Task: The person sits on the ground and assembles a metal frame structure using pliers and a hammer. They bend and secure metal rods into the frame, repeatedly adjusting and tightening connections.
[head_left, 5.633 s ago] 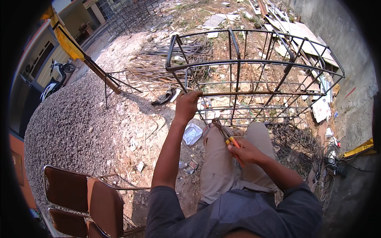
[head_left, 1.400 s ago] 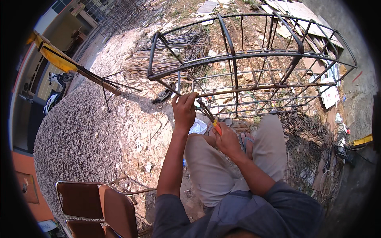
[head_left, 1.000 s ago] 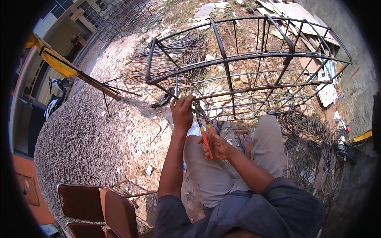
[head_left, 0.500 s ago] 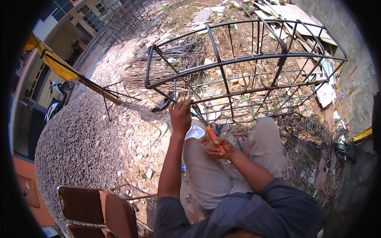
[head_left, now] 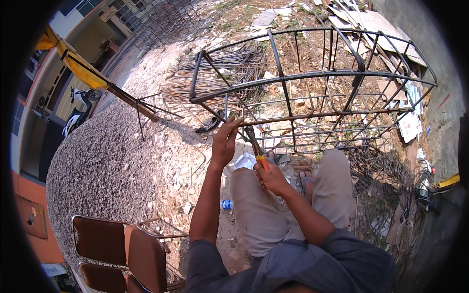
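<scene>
A long cage of dark steel reinforcing bars stretches across in front of me, its square stirrups tied to lengthwise rods. My left hand is closed at its near left end, fingers on the lower front rod. Just right of those fingers, the jaws of a pair of pincers are up against the underside of that rod. Their grips are orange and yellow, and my right hand is wrapped around them. Whether a tie wire sits in the jaws is too small to tell.
Loose bars lie heaped behind the cage's left end. A gravel pile rises at left, with brown chairs at lower left. Tangled wire lies at right, before a concrete wall. A blue-labelled bottle is beside my leg.
My right hand has gone from a loose hold to a firm grip around the pincers' handles. The pincers stand a little steeper. My left hand stays on the rod; the whole view has shifted slightly.
</scene>
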`<action>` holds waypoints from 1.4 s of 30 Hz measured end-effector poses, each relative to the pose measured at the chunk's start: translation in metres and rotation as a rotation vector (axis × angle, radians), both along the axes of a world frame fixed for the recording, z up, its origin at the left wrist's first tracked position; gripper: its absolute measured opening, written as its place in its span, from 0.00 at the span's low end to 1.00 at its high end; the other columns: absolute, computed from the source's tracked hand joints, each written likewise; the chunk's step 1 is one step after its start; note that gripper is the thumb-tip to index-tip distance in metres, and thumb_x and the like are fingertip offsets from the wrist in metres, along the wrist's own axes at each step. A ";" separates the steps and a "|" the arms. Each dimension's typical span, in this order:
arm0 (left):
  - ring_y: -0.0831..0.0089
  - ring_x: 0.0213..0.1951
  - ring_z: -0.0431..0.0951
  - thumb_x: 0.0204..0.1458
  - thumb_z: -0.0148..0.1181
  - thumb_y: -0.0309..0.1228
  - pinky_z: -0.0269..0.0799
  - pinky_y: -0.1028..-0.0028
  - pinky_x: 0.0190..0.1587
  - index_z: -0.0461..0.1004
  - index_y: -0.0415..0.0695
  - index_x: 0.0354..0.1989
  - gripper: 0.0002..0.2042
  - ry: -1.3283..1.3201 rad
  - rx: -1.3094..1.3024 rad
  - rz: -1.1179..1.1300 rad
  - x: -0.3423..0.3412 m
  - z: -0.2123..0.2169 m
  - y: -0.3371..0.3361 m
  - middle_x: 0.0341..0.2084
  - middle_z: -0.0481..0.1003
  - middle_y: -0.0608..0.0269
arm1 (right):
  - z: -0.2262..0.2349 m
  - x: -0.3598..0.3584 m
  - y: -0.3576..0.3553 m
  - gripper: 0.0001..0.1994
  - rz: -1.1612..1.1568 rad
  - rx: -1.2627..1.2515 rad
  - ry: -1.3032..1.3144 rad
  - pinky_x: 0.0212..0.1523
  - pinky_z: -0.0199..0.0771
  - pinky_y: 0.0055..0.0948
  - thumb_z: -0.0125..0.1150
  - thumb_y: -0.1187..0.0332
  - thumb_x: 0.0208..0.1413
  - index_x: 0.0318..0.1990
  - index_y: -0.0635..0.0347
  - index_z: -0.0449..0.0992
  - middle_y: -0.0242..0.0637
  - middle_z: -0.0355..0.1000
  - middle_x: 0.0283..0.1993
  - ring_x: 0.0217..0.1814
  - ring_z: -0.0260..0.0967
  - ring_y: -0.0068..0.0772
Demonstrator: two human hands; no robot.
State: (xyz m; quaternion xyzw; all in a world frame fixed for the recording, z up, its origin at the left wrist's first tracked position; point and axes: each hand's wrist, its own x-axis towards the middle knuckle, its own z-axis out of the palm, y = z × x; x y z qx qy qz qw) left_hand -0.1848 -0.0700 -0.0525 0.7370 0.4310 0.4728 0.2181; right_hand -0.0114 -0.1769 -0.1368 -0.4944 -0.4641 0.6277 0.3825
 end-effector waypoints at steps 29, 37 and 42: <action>0.66 0.42 0.82 0.66 0.54 0.34 0.80 0.69 0.44 0.73 0.40 0.48 0.11 -0.889 -0.811 -0.008 0.059 -0.026 -0.039 0.39 0.78 0.57 | -0.016 0.036 0.008 0.26 0.412 -0.404 0.973 0.22 0.73 0.26 0.52 0.43 0.65 0.50 0.60 0.72 0.29 0.70 0.23 0.21 0.71 0.23; 0.78 0.31 0.80 0.65 0.56 0.34 0.76 0.76 0.35 0.78 0.36 0.46 0.12 -0.627 -0.700 0.047 0.035 -0.057 -0.054 0.31 0.80 0.64 | -0.017 0.018 -0.009 0.30 0.425 -0.376 1.207 0.30 0.79 0.29 0.44 0.42 0.68 0.55 0.64 0.71 0.34 0.73 0.24 0.24 0.75 0.28; 0.80 0.29 0.78 0.63 0.58 0.34 0.71 0.79 0.31 0.79 0.35 0.46 0.13 -0.419 -0.661 0.047 0.042 -0.055 -0.059 0.29 0.80 0.65 | -0.004 0.049 -0.009 0.26 0.320 -0.363 0.897 0.43 0.80 0.32 0.48 0.53 0.70 0.64 0.65 0.65 0.45 0.78 0.40 0.39 0.80 0.37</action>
